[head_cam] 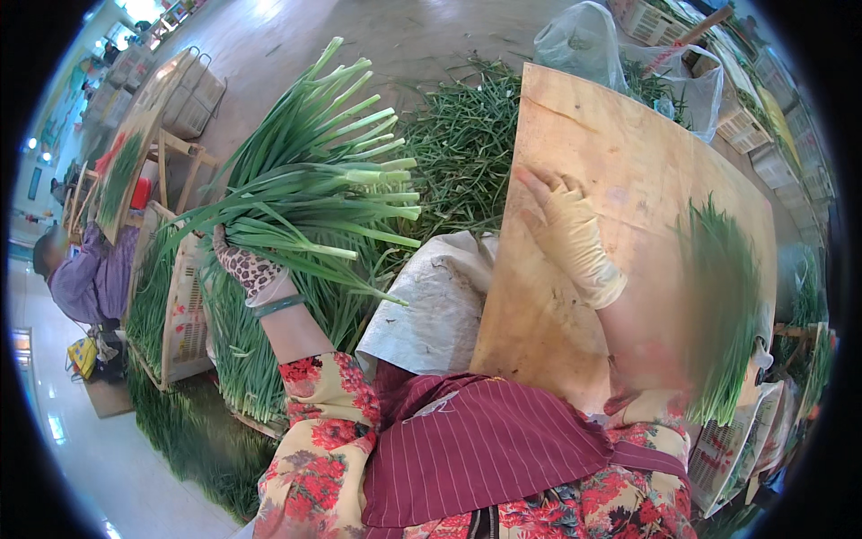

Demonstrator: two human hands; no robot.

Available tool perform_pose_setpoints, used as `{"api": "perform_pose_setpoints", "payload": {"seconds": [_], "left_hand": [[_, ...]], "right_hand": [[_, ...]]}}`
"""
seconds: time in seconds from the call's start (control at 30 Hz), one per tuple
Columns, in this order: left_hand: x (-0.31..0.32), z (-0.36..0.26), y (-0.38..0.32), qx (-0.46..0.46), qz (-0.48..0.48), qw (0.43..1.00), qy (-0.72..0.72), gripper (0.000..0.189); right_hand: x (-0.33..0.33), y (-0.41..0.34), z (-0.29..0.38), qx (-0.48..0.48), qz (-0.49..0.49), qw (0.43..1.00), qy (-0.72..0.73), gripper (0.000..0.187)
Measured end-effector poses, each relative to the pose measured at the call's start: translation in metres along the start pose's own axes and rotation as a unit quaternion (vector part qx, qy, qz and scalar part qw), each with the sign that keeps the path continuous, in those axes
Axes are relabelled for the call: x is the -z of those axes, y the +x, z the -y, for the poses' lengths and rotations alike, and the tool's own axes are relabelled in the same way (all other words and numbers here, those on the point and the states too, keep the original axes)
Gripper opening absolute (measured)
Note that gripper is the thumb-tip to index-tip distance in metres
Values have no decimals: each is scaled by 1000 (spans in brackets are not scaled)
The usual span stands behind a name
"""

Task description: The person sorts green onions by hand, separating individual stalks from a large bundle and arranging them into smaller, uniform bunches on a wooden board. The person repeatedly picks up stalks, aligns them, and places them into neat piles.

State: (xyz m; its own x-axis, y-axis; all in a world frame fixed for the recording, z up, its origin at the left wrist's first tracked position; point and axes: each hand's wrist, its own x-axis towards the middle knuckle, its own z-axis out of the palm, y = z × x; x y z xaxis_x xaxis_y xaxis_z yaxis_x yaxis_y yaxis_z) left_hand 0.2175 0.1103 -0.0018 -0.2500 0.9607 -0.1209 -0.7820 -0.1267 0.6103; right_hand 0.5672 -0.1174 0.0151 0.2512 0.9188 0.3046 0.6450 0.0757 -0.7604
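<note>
My left hand [248,266], in a leopard-print glove with a green bangle at the wrist, is closed around a bunch of long green leafy stalks [316,175]. Their pale cut ends point right and up, towards the wooden board. My right hand [569,232] wears a cream rubber glove with bare fingertips and holds nothing; its fingers are spread over the left part of the plywood board [646,175]. On the board's right side lies a pile of green stalks [724,316], partly blurred. A white woven sheet [431,303] covers the area between my arms, below the bunch.
Leafy trimmings [465,141] are heaped on the floor beyond the board. A crate of stalks [185,316] and more stalks [246,357] stand at left. Plastic bags [579,40] lie behind the board. A person in purple [94,276] sits far left beside another board [141,135].
</note>
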Motion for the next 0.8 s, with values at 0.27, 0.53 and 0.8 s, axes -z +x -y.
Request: {"api": "perform_pose_setpoints", "payload": {"seconds": [0.27, 0.53, 0.8], "left_hand": [[-38, 37, -13, 89, 48, 995, 6, 35], [-93, 104, -55, 214, 153, 963, -62, 33], [-124, 122, -71, 257, 98, 960, -46, 37]], "right_hand": [[-30, -14, 59, -95, 282, 919, 258, 51], [-14, -56, 46, -159, 129, 884, 421, 37], [62, -139, -3, -439, 3, 884, -159, 50]]}}
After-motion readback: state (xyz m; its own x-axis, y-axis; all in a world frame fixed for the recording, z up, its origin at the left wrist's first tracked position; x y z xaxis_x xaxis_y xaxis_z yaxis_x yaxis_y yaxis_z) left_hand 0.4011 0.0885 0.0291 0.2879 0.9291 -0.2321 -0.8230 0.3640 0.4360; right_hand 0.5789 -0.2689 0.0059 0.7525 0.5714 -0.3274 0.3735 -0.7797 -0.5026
